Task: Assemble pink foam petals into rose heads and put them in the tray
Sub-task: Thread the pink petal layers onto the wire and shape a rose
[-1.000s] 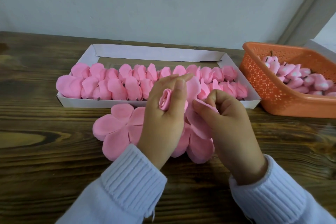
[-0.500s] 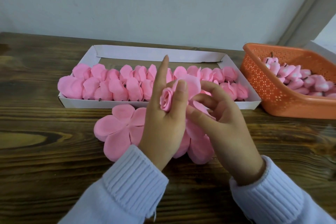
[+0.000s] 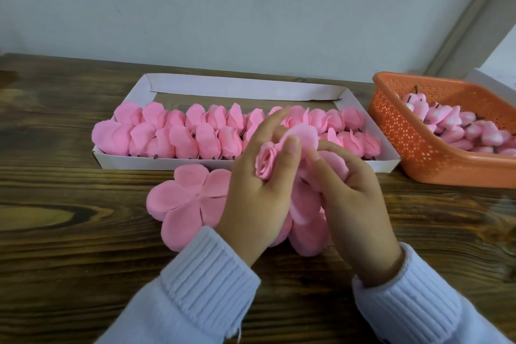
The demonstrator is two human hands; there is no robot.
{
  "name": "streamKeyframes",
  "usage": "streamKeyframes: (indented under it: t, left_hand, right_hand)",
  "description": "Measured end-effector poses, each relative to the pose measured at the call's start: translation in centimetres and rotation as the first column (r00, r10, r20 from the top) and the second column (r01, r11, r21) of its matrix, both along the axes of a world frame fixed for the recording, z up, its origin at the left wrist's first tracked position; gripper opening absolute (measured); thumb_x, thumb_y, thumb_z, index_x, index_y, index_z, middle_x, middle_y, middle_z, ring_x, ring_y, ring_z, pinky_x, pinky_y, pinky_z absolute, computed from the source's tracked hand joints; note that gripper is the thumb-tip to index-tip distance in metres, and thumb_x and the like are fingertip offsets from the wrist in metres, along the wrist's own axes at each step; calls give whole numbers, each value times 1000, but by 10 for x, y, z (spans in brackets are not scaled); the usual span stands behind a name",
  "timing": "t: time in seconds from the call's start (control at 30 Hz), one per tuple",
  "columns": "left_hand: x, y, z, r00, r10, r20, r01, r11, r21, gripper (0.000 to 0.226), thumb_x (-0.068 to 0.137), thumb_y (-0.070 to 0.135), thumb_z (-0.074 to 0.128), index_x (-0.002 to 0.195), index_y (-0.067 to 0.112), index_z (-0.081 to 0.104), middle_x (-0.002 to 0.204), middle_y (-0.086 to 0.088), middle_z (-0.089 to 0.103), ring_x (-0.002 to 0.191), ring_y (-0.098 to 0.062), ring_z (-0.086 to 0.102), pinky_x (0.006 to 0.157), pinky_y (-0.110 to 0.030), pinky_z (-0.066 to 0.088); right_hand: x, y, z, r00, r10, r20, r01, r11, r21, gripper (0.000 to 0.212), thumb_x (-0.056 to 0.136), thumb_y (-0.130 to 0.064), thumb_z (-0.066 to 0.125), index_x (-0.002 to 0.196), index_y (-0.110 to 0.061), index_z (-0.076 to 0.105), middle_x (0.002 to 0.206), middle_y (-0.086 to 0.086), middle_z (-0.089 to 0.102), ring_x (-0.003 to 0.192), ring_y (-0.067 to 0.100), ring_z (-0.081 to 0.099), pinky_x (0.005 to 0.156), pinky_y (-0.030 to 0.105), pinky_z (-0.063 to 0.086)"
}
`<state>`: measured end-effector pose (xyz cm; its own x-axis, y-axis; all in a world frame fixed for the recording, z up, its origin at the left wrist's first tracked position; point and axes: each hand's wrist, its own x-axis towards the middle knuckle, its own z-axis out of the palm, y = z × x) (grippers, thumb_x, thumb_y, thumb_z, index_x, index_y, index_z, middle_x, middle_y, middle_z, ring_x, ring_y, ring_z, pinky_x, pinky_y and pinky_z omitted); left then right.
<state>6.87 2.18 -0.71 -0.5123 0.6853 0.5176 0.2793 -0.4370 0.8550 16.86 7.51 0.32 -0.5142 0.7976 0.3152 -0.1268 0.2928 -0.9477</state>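
Left grip (image 3: pixel 262 195): thumb and fingers pinch a small rolled rose bud (image 3: pixel 265 160), held upright above the desk's near half; index finger extended upward. Right grip (image 3: pixel 354 198): fingers curled, pressing a loose petal (image 3: pixel 305 135) against the bud's right side. More petals hang below both grips; how they join the bud is hidden by the palms.

Under the grips, flat on the desk (image 3: pixel 69 246): a five-lobed petal sheet (image 3: pixel 190 198), its right part covered by the left wrist.

Just behind: white card tray (image 3: pixel 167 160), two rows of finished rose heads (image 3: pixel 178 134) along its front; the middle of the rows is blocked by the fingers.

Right: orange perforated basket (image 3: pixel 405 142) with pink pieces (image 3: pixel 458 126), cut off by the frame edge.

Desk is dark wood grain. Pale plain wall (image 3: pixel 251 8) behind. Ribbed white sleeves (image 3: pixel 206 274) at bottom.
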Motion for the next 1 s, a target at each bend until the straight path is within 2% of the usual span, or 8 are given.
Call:
streamKeyframes:
  t: [0.07,0.17,0.37,0.47,0.57,0.73,0.83,1.0]
  left_hand:
    - [0,0,0,996,-1,-91,1,1000,1,37,95,38,48,131,37,40,103,41,55,101,23,50,88,-6,40]
    - [2,0,0,977,-14,-214,12,1000,-9,45,93,44,43,136,42,29,115,52,43,115,24,39,108,-34,35]
    - [4,-3,-1,950,-45,-308,29,998,-57,59,92,58,39,145,39,21,119,39,43,119,17,40,109,-46,34]
    - [5,-5,-2,936,-32,-351,5,997,-78,58,91,53,42,141,47,13,116,41,46,108,19,43,101,-32,35]
    - [5,-3,-2,949,-63,-308,43,997,-71,60,91,48,44,141,47,13,125,39,43,114,21,39,107,-39,36]
    - [2,0,-5,992,-44,-122,44,999,0,64,91,36,49,145,28,16,104,36,54,105,22,50,94,-9,42]
    - [1,-2,-2,996,-43,74,45,999,-29,73,85,57,56,144,36,20,123,34,48,124,9,48,98,-15,45]
    - [2,-3,4,984,-59,166,68,997,-48,81,73,56,47,145,21,33,116,33,44,100,32,45,76,4,38]
  right_hand:
    - [1,0,-1,999,-54,7,54,999,5,22,87,-25,58,81,-6,69,81,17,68,75,27,64,69,43,52]
    - [3,-1,0,993,-113,17,113,993,18,20,84,-25,61,77,-7,67,75,18,67,69,21,61,63,41,52]
    - [3,0,-2,982,-187,35,186,982,24,17,80,-29,63,67,-18,65,57,-3,60,57,9,55,53,25,44]
    - [4,2,-2,980,-197,40,195,980,43,25,79,-28,64,62,-11,57,54,2,52,54,14,48,51,27,40]
    - [4,1,-1,994,-103,-19,104,994,40,17,81,-19,62,66,-10,63,61,4,59,61,12,55,56,24,45]
    - [1,-3,4,988,137,-67,-125,979,163,23,88,0,52,100,-9,70,100,0,73,99,12,67,84,22,50]
    - [0,-2,3,984,174,-28,-165,966,200,24,88,0,52,105,-8,68,106,0,70,106,12,64,90,21,47]
    - [0,1,1,965,262,-21,-254,949,186,29,88,-2,57,112,-17,65,115,1,67,110,13,61,91,20,46]
